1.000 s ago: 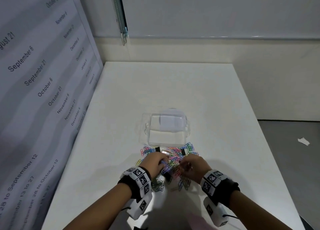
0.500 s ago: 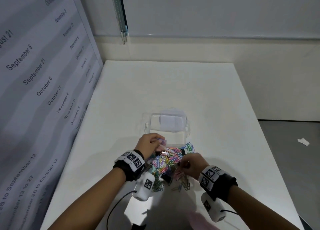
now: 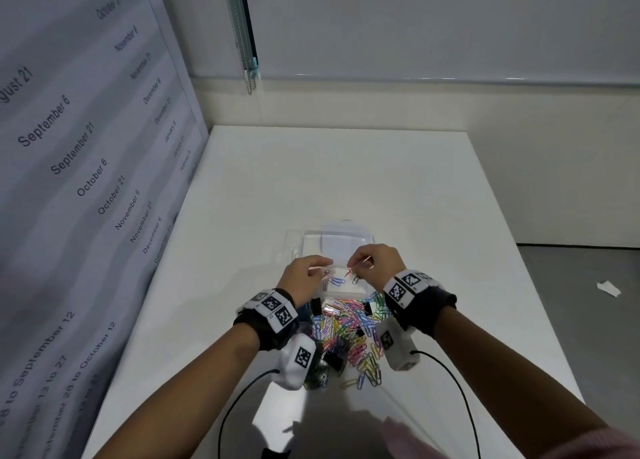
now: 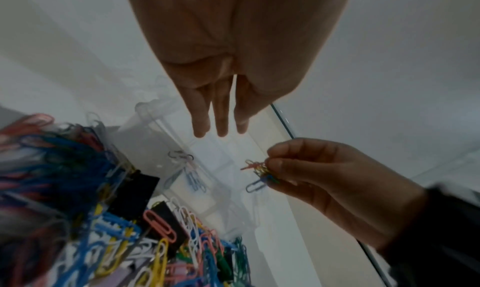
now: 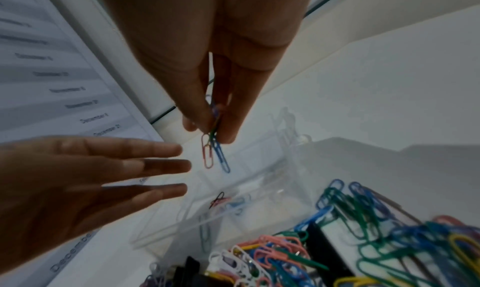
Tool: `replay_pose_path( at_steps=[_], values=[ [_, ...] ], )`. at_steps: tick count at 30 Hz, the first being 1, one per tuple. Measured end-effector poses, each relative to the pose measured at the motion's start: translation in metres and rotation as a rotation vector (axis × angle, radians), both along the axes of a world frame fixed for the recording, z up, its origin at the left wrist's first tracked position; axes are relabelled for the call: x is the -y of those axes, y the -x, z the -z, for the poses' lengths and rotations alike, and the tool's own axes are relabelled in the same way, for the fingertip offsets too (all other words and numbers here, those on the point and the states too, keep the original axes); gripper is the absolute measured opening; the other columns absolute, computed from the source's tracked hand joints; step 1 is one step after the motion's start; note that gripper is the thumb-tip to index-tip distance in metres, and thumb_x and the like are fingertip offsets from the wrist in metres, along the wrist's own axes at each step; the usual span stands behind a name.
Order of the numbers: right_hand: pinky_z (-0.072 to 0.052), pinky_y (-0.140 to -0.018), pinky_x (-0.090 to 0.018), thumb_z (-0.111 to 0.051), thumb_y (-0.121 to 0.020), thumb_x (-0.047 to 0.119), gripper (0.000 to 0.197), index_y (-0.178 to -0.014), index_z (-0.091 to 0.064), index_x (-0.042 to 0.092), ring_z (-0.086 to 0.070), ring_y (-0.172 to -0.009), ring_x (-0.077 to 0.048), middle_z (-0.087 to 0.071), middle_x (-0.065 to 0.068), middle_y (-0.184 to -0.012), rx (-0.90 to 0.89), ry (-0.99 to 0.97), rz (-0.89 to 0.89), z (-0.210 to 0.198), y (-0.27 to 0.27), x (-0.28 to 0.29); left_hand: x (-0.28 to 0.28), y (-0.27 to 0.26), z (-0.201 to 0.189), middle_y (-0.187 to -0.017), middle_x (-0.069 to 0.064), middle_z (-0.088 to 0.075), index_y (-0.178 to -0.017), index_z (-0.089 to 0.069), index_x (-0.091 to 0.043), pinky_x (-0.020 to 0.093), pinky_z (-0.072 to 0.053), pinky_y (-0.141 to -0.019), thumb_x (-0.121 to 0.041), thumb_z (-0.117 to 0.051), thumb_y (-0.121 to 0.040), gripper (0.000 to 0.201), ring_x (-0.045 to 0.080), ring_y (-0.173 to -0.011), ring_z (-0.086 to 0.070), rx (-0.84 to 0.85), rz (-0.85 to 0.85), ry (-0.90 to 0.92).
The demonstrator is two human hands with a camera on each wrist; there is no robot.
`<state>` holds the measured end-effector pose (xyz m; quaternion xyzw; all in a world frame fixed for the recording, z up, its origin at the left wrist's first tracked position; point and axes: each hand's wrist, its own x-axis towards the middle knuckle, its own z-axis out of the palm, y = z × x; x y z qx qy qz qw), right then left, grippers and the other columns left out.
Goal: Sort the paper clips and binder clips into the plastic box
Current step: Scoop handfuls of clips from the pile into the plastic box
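A clear plastic box [image 3: 295, 244] stands mid-table with a few paper clips [image 3: 333, 280] lying in it. My left hand [image 3: 323, 264] hovers over its near left part, fingers [image 4: 218, 120] straight and holding nothing. Over the near right part, my right hand [image 3: 352, 267] pinches a small bunch of coloured paper clips [image 5: 216, 154], also visible as the held clips [image 4: 257, 172] in the left wrist view. A heap of coloured paper clips [image 3: 348, 330] mixed with black binder clips [image 3: 335, 362] lies on the table just in front of the box, between my wrists.
A banner printed with dates [image 3: 86, 181] walls off the table's left side. The white table [image 3: 346, 174] ends at the right above grey floor with a paper scrap [image 3: 608, 288]. Black cables [image 3: 460, 389] trail from my wrists. A blind cord [image 3: 250, 78] hangs at the back.
My left hand went from the heap to the box and opened; clips now lie in the box. My right hand rose from the heap to the box with a pinch of clips.
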<state>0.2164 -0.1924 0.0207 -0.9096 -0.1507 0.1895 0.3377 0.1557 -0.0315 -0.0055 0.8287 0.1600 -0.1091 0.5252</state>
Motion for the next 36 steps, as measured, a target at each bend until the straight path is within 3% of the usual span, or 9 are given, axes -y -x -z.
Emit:
replay_pose_path(
  at_steps=[6,11,13,16,21,26,30,33,36],
  values=[
    [-0.051,-0.081,-0.025,-0.042,-0.083,-0.006,0.036,-0.084,-0.073,0.011,-0.066,-0.092,-0.022,-0.073,-0.008,-0.097,-0.016,0.028,0.049,0.012,-0.005,0.004,-0.008,0.025,0.005,-0.093,-0.002,-0.067,-0.096,-0.069,-0.011,0.006,-0.042,-0.065,-0.004,-0.049,-0.091,0.021,0.007,-0.083,-0.059,0.05,0.069,-0.093],
    [-0.046,-0.062,-0.011,-0.043,-0.081,-0.004,0.037,-0.077,-0.071,0.019,-0.063,-0.079,-0.017,-0.072,-0.003,-0.086,-0.041,-0.001,0.147,0.019,-0.006,0.029,-0.027,0.041,0.019,-0.102,0.005,-0.056,-0.101,-0.064,-0.014,0.025,-0.047,-0.083,-0.011,-0.055,-0.088,0.016,0.014,-0.086,-0.051,0.008,0.185,-0.351],
    [-0.038,-0.055,-0.008,-0.048,-0.08,-0.001,0.031,-0.079,-0.071,0.019,-0.059,-0.075,-0.015,-0.068,-0.002,-0.082,-0.053,0.031,0.181,0.024,-0.006,0.043,-0.033,0.046,0.022,-0.107,0.003,-0.047,-0.111,-0.058,-0.017,0.03,-0.045,-0.094,-0.019,-0.065,-0.082,0.03,0.015,-0.098,-0.046,-0.046,0.26,-0.454],
    [-0.041,-0.068,-0.016,-0.065,-0.076,0.007,0.022,-0.096,-0.067,0.016,-0.054,-0.081,-0.013,-0.067,-0.006,-0.103,-0.108,0.205,0.098,0.035,-0.004,0.062,-0.037,0.05,0.027,-0.122,0.005,-0.04,-0.126,-0.046,-0.02,0.031,-0.04,-0.098,-0.031,-0.076,-0.072,0.063,0.02,-0.115,-0.04,-0.141,0.306,-0.503],
    [-0.043,-0.091,-0.026,-0.082,-0.063,0.027,0.074,-0.126,-0.043,0.024,-0.049,-0.105,-0.019,-0.038,-0.005,-0.122,-0.213,0.432,-0.072,0.058,0.011,0.067,-0.034,0.052,0.036,-0.13,0.008,-0.034,-0.136,-0.038,-0.018,0.032,-0.039,-0.104,-0.03,-0.081,-0.066,0.083,0.024,-0.122,-0.037,-0.207,0.326,-0.512],
    [-0.034,-0.07,-0.013,-0.081,-0.065,0.028,0.064,-0.12,-0.051,0.016,-0.04,-0.086,-0.013,-0.037,-0.001,-0.101,-0.084,0.283,-0.153,0.072,0.033,0.056,-0.024,0.05,0.039,-0.119,0.006,-0.035,-0.129,-0.043,-0.016,0.029,-0.044,-0.099,-0.021,-0.078,-0.07,0.069,0.023,-0.112,-0.047,-0.193,0.319,-0.416],
    [-0.027,-0.061,-0.019,-0.074,-0.073,0.026,0.038,-0.105,-0.06,0.011,-0.048,-0.082,-0.021,-0.038,0.01,-0.076,-0.078,0.276,-0.165,0.073,0.036,0.048,-0.02,0.051,0.04,-0.101,0.003,-0.042,-0.111,-0.054,-0.014,0.032,-0.047,-0.086,-0.011,-0.076,-0.073,0.044,0.019,-0.085,-0.05,-0.192,0.287,-0.322],
    [-0.031,-0.063,-0.019,-0.066,-0.079,0.02,0.028,-0.106,-0.063,0.014,-0.052,-0.083,-0.016,-0.051,0.008,-0.078,-0.164,0.332,-0.149,0.065,0.032,0.048,-0.024,0.054,0.041,-0.089,0.003,-0.05,-0.093,-0.056,-0.02,0.035,-0.05,-0.081,-0.007,-0.072,-0.076,0.027,0.019,-0.077,-0.051,-0.187,0.246,-0.282],
    [-0.035,-0.072,-0.016,-0.056,-0.083,0.014,0.026,-0.107,-0.066,0.018,-0.052,-0.083,-0.013,-0.066,-0.002,-0.098,-0.173,0.321,-0.105,0.056,0.028,0.05,-0.031,0.057,0.042,-0.079,0.004,-0.057,-0.086,-0.058,-0.02,0.028,-0.047,-0.074,-0.005,-0.065,-0.081,0.017,0.018,-0.073,-0.054,-0.183,0.181,-0.255]
  ],
)
